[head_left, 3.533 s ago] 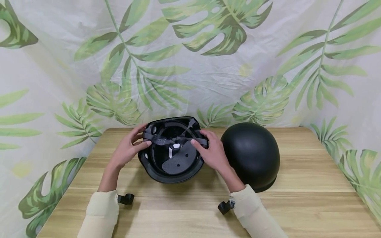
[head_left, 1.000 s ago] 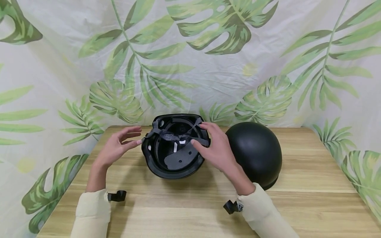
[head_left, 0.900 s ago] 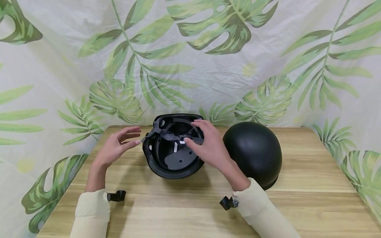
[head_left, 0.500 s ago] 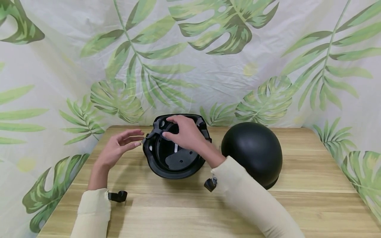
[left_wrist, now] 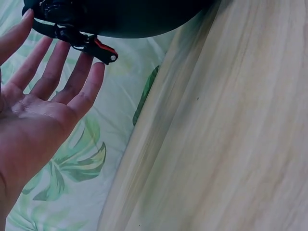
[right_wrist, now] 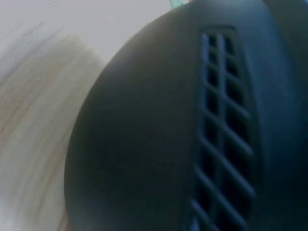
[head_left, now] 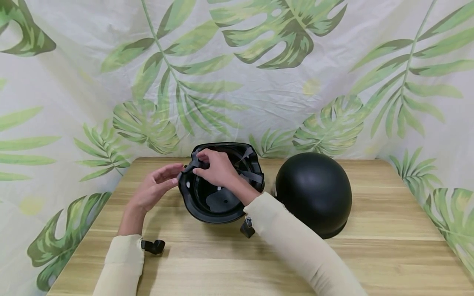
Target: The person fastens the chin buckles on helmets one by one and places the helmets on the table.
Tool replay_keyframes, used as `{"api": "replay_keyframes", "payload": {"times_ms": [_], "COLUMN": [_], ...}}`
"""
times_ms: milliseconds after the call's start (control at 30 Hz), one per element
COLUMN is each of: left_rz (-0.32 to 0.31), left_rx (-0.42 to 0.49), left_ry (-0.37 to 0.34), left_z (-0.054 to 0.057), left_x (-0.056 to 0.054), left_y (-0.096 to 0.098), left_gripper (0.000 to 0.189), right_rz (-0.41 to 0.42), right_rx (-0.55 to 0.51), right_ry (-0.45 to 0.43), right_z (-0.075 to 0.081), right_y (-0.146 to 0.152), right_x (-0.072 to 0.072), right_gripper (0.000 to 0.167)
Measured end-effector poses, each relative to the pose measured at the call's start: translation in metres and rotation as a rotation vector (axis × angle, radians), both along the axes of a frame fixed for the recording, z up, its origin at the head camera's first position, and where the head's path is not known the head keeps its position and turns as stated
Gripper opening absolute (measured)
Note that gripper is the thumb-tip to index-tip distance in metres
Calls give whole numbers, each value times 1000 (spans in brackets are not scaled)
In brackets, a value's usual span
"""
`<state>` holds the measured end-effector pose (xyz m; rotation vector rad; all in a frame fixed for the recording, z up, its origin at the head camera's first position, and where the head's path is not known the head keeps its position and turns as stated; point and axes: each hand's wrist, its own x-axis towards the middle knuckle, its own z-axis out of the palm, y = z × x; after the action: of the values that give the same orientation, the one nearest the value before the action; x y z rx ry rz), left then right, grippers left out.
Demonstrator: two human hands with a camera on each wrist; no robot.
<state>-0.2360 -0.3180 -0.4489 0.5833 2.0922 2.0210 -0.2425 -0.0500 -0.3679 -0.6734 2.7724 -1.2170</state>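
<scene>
An upturned black helmet (head_left: pixel 218 216) sits on the wooden table, its padded inside and grey straps showing. My right hand (head_left: pixel 220 168) reaches across into it and pinches the chin strap (head_left: pixel 192 164) near the left rim. My left hand (head_left: pixel 153 189) is beside that rim, fingers extended and pointing at the strap end. In the left wrist view, the left hand (left_wrist: pixel 43 110) lies palm up under a black buckle (left_wrist: pixel 98 48) with a red edge, fingertips close to it. A dark shell with a slotted vent (right_wrist: pixel 224 125) fills the right wrist view, and the right hand is out of that frame.
A smooth black domed helmet (head_left: pixel 312 193) rests on the wooden table (head_left: pixel 400 230), right of the upturned one and close to my right forearm. A leaf-print cloth (head_left: pixel 259 102) hangs behind the table.
My right hand has left the helmet's right rim and crossed over its opening to the strap at the left. The left hand let go of the rim, drew back, then came slightly closer again.
</scene>
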Motion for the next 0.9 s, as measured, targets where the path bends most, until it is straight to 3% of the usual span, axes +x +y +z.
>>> {"api": "replay_keyframes", "payload": {"times_ms": [400, 700, 900], "left_rz": [78, 85, 180], "left_rx": [-36, 122, 134], "left_ry": [22, 78, 75], "left_z": [0, 9, 20], "left_x": [-1, 1, 7], "left_y": [10, 7, 12], "left_gripper": [47, 32, 26], "right_rz": [-103, 6, 112], "right_rx": [-10, -56, -157], "right_ry": [4, -47, -128], "right_z": [-7, 12, 25], "right_y": [-7, 14, 43], "right_x": [-3, -4, -5], "right_gripper": [32, 33, 43]}}
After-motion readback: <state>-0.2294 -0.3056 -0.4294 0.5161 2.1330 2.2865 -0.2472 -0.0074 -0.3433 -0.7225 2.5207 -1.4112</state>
